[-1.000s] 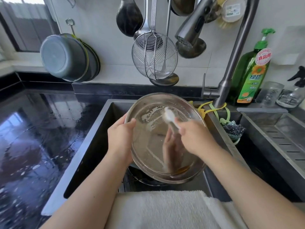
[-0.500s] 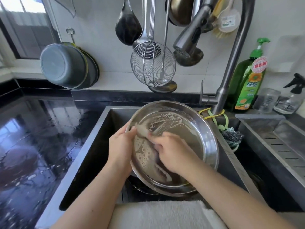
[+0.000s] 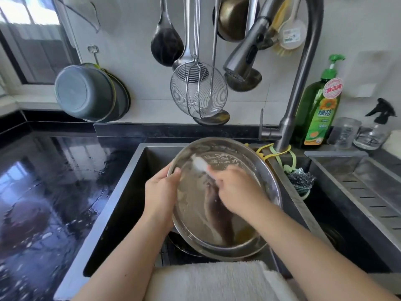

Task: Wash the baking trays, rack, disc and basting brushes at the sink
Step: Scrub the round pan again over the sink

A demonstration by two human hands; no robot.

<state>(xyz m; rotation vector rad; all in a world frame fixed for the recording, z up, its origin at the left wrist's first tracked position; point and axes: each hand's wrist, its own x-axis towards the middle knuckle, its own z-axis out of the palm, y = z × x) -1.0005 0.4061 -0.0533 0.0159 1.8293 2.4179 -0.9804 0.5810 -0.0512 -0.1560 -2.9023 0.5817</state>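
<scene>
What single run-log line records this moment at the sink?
step: scrubbing | left hand: grips tray rim | right hand: holds brush on tray | tray: tilted over sink, soapy

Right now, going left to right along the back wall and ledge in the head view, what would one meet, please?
Grey hanging pans → wire skimmer → tap spray head → green soap bottle → glass cup → spray bottle.

We see the round tray (image 3: pixel 249 170) tilted over the sink (image 3: pixel 130 192), the left hand (image 3: pixel 160 194) on its left rim and the right hand (image 3: pixel 236 190) inside it with a brush (image 3: pixel 200 165). A towel (image 3: pixel 208 281) lies on the sink's near edge. Behind the tray stands the faucet (image 3: pixel 299 83), with the soap bottle (image 3: pixel 319 109) to its right. The skimmer (image 3: pixel 198 92) hangs on the wall behind the sink, a pot (image 3: pixel 83 92) to its left.
</scene>
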